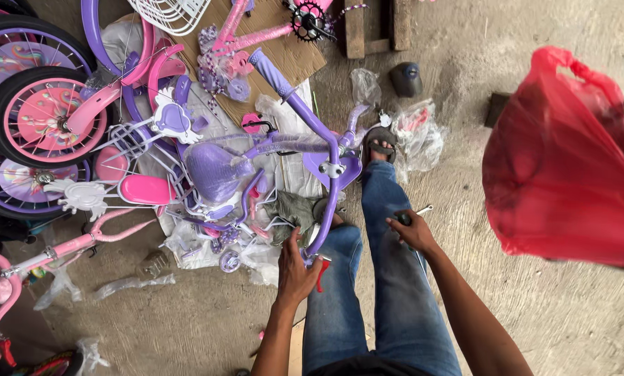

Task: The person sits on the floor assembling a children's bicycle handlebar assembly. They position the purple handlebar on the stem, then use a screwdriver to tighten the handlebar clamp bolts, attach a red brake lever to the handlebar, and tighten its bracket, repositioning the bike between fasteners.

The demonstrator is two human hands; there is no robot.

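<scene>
**Kids' bike parts all over the floor, both hands busy**

Biggest thing in my feed is the concrete floor (569, 320). It's bare along the right and bottom, so that's where the open room is. The whole left half is jammed with parts right up to the frame edge. A red plastic bag (562, 160) hangs close to the camera on the right and cuts off at the right edge, blocking part of that side.

On the left, a stack of small wheels (37, 111) with pink and purple discs runs off the left edge. A flat sheet of cardboard (284, 52) lies at the top under pink parts.

The purple bike frame (305, 115) runs diagonally from top centre down toward the knees, lying just left of the legs in blue jeans (374, 292), with a purple seat (211, 170) beside it. A pink frame tube (68, 247) crosses the lower left.

My left hand (294, 271) reaches forward with the arm nearly straight, fingers closed on the lower end of the purple frame. My right hand (411, 228) rests on the right thigh, arm angled in from the lower right, clamped around a small dark-handled tool (404, 218). A metal tip sticks out beside it.
</scene>
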